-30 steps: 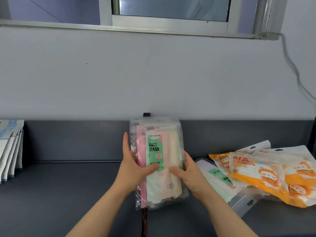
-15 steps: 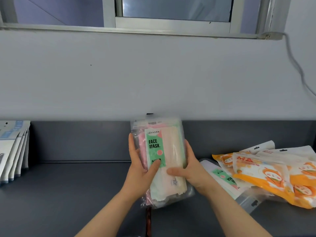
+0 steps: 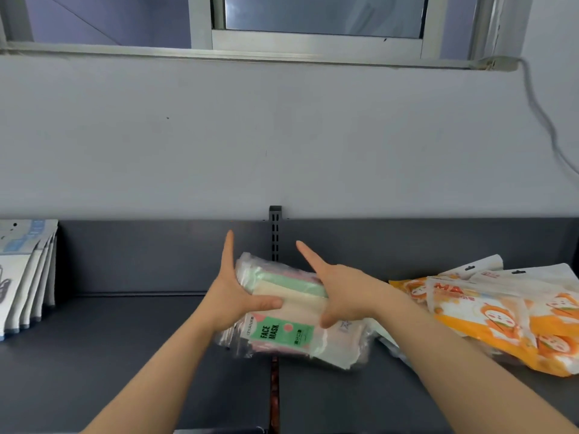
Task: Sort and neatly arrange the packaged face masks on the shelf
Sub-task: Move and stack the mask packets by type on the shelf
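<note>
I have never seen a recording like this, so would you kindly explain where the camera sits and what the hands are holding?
There is no machine: these are a person's two bare hands, filmed by one wide-angle camera worn on the head, looking forward and down. The left hand and right hand hold between them a bundle of clear-wrapped face mask packs, turned sideways, thumbs across its front. On the dark grey shelf, orange-and-white packs lie heaped at the right, and white-and-blue packs stand in a row at the left.
</note>
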